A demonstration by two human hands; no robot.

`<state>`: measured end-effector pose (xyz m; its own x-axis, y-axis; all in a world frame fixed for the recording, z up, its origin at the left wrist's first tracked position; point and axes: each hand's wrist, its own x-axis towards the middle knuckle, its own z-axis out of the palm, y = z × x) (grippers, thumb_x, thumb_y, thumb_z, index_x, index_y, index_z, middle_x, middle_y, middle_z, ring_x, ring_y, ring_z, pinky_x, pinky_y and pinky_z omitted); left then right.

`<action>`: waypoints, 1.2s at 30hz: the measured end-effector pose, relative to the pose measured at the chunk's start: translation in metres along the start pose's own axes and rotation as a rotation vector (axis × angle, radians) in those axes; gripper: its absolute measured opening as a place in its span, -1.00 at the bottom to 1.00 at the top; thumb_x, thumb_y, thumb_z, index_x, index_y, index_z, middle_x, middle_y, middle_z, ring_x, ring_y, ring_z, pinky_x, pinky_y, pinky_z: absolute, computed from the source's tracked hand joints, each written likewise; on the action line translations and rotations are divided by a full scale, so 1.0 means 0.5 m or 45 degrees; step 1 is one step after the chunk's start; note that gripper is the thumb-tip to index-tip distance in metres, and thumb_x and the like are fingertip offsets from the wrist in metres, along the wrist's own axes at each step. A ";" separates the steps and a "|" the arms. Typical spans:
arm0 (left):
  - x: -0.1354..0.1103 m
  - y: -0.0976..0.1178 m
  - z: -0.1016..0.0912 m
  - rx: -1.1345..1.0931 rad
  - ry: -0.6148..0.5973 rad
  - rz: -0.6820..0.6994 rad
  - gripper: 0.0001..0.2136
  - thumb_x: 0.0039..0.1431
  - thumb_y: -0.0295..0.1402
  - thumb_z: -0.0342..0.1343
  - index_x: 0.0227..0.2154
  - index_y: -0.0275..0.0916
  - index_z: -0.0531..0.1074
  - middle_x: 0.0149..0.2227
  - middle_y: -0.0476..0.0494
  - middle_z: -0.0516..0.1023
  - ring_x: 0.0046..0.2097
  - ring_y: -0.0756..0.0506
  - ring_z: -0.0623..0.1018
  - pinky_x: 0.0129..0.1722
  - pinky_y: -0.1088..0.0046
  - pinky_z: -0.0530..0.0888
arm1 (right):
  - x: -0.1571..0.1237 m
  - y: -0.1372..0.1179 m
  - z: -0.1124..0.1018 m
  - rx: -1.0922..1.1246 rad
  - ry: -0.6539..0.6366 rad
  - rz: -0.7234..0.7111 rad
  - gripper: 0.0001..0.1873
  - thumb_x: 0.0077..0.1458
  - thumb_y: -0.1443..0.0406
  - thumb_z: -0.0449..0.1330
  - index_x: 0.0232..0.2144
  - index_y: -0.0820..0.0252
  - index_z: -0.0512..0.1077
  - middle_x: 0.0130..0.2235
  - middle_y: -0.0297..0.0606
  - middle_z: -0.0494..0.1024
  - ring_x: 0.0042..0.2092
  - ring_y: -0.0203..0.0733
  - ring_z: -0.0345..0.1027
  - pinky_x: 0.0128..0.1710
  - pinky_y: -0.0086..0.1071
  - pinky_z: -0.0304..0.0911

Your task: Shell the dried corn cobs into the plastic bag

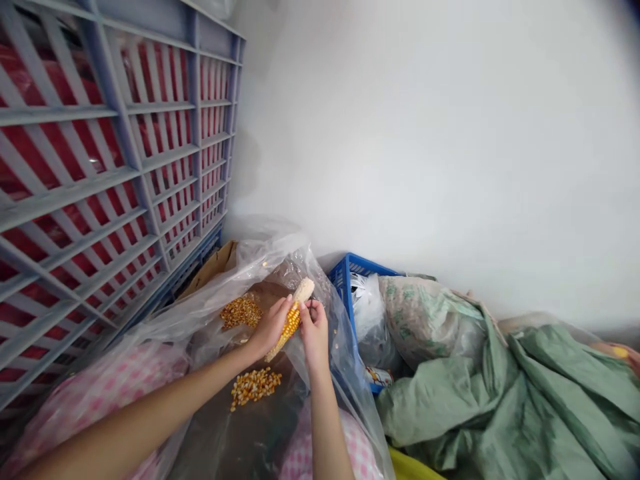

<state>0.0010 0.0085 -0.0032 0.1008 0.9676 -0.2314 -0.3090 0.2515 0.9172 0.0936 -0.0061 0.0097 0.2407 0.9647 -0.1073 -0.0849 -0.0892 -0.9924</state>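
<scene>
Left grip (271,325): curled around the corn (289,329)
Right grip (314,329): pinching the corn's opposite side
Corn: slants between both grips, bare upper end beyond them

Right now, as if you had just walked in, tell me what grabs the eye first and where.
The yellow corn cob, its upper end pale and bare, near the picture's middle: the left hand holds it and the right hand has fingers against it. Two piles of loose kernels lie left of and below it. A tall slatted crate, red showing through, looms at upper left.
</scene>
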 end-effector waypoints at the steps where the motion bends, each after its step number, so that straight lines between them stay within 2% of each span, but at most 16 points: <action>1: -0.001 -0.002 -0.001 0.038 0.009 0.048 -0.59 0.00 0.03 0.02 -0.40 -0.28 0.42 -0.37 -0.15 0.49 -0.28 -0.11 0.47 -0.39 0.48 0.36 | -0.001 0.004 0.001 -0.017 0.025 -0.008 -0.67 -0.08 0.05 0.16 -0.41 0.13 0.20 -0.51 -0.45 0.27 -0.55 -0.40 0.09 -0.61 -0.53 0.00; 3: -0.007 -0.004 -0.001 0.101 0.012 0.092 -0.58 0.01 0.06 0.00 -0.45 -0.26 0.41 -0.42 -0.13 0.48 -0.30 -0.09 0.46 -0.39 0.50 0.35 | -0.002 0.010 0.004 -0.039 0.090 -0.006 -0.67 -0.07 0.04 0.15 -0.42 0.13 0.19 -0.53 -0.45 0.26 -0.55 -0.40 0.09 -0.61 -0.53 0.01; 4: -0.010 -0.003 0.000 0.100 0.004 0.055 -0.57 0.01 0.08 -0.02 -0.46 -0.26 0.41 -0.46 -0.11 0.46 -0.35 -0.08 0.46 -0.43 0.50 0.34 | -0.003 0.011 0.005 -0.032 0.119 0.003 -0.66 -0.07 0.03 0.15 -0.42 0.13 0.18 -0.54 -0.46 0.25 -0.56 -0.41 0.08 -0.61 -0.53 0.00; 6: -0.013 -0.001 0.003 0.011 -0.017 -0.112 -0.53 0.01 0.12 -0.06 -0.46 -0.25 0.39 -0.56 -0.07 0.42 -0.49 -0.04 0.42 -0.54 0.50 0.31 | -0.005 0.009 0.008 0.024 0.118 0.049 -0.65 -0.07 0.02 0.15 -0.42 0.13 0.18 -0.56 -0.49 0.20 -0.59 -0.43 0.04 -0.63 -0.54 -0.04; 9: -0.011 0.003 0.003 -0.164 -0.038 -0.317 -0.50 0.02 0.14 -0.11 -0.45 -0.25 0.40 -0.64 -0.06 0.38 -0.59 -0.03 0.37 -0.61 0.48 0.29 | -0.008 0.000 0.008 0.138 -0.017 0.109 -0.64 -0.08 0.02 0.18 -0.40 0.14 0.21 -0.60 -0.55 0.11 -0.65 -0.48 -0.10 -0.68 -0.56 -0.14; 12: -0.006 0.007 -0.001 -0.204 -0.051 -0.350 -0.48 0.02 0.14 -0.11 -0.39 -0.26 0.43 -0.65 -0.05 0.37 -0.61 -0.03 0.37 -0.62 0.47 0.31 | -0.007 -0.008 0.002 0.154 -0.110 0.112 -0.65 -0.10 0.08 0.24 -0.39 0.15 0.24 -0.58 -0.55 0.13 -0.65 -0.53 -0.15 -0.69 -0.58 -0.20; 17: -0.010 0.024 -0.005 -0.195 -0.060 -0.338 -0.54 0.05 0.09 -0.08 -0.41 -0.26 0.40 -0.65 -0.02 0.36 -0.61 -0.01 0.36 -0.61 0.48 0.34 | -0.004 -0.006 -0.008 0.029 -0.045 0.170 -0.60 -0.15 0.04 0.25 -0.40 0.14 0.22 -0.60 -0.55 0.19 -0.68 -0.54 -0.18 -0.71 -0.58 -0.31; 21: -0.009 0.043 -0.005 -0.200 -0.062 -0.339 -0.59 0.12 0.02 -0.14 -0.42 -0.25 0.35 -0.65 0.01 0.34 -0.64 0.01 0.33 -0.63 0.49 0.34 | 0.000 0.000 -0.009 -0.133 0.018 0.063 -0.56 -0.10 -0.01 0.18 -0.28 0.18 0.34 -0.59 -0.44 0.29 -0.64 -0.42 0.04 -0.70 -0.52 -0.12; 26: -0.004 0.048 -0.010 -0.119 -0.107 -0.286 -0.58 0.10 0.05 -0.12 -0.42 -0.25 0.33 -0.61 0.01 0.32 -0.60 0.01 0.35 -0.63 0.49 0.37 | 0.002 0.002 -0.015 -0.220 0.027 -0.001 -0.51 -0.08 0.00 0.18 -0.20 0.24 0.42 -0.52 -0.30 0.42 -0.46 -0.24 0.29 -0.57 -0.46 0.12; 32: -0.009 0.048 -0.013 -0.012 -0.138 -0.214 -0.48 -0.01 0.15 -0.07 -0.32 -0.27 0.38 -0.58 -0.02 0.35 -0.55 -0.01 0.39 -0.64 0.51 0.36 | -0.004 0.004 -0.019 -0.385 0.030 -0.089 -0.53 -0.04 0.01 0.14 -0.20 0.22 0.46 -0.29 -0.19 0.53 -0.21 -0.13 0.36 -0.33 -0.42 0.23; 36: -0.008 0.052 -0.014 0.020 -0.179 -0.227 -0.47 0.01 0.15 -0.11 -0.35 -0.29 0.37 -0.58 -0.03 0.36 -0.56 0.00 0.38 -0.61 0.50 0.37 | -0.006 0.002 -0.021 -0.436 -0.102 -0.064 -0.50 0.04 -0.03 0.05 -0.23 0.25 0.46 -0.30 -0.21 0.53 -0.25 -0.17 0.35 -0.32 -0.43 0.20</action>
<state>-0.0140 0.0111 0.0192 0.2835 0.8951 -0.3440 -0.2595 0.4169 0.8711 0.1031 -0.0115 0.0083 0.1584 0.9852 -0.0658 0.2579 -0.1056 -0.9604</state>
